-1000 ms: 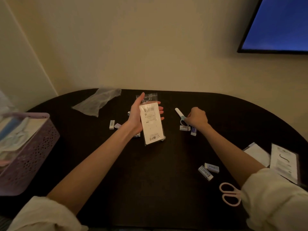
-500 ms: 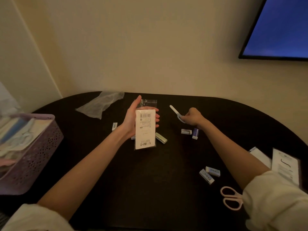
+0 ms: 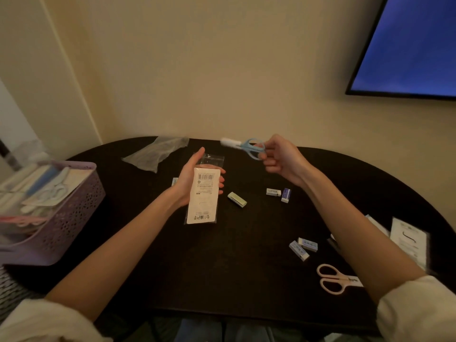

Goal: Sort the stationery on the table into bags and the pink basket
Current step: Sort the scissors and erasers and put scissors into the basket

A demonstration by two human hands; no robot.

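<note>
Two hands raised over the dark tabletop [image 3: 222, 267]; left hand [image 3: 190, 183] gripping flat clear labelled bag [image 3: 203, 196]; right hand [image 3: 281, 159] pinching seemingly capped blue-handled scissors [image 3: 246, 145].

glossy plastic bag [image 3: 202, 196], perforated plastic basket [image 3: 69, 213]

blue scissors [image 3: 249, 147] capped, lifted, tip left | flat bag [image 3: 203, 195] upright | pink basket [image 3: 61, 215] left, full

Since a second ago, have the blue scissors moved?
Yes. The right hand has lifted the blue scissors off the table, up and away from the two erasers they lay beside.
</note>
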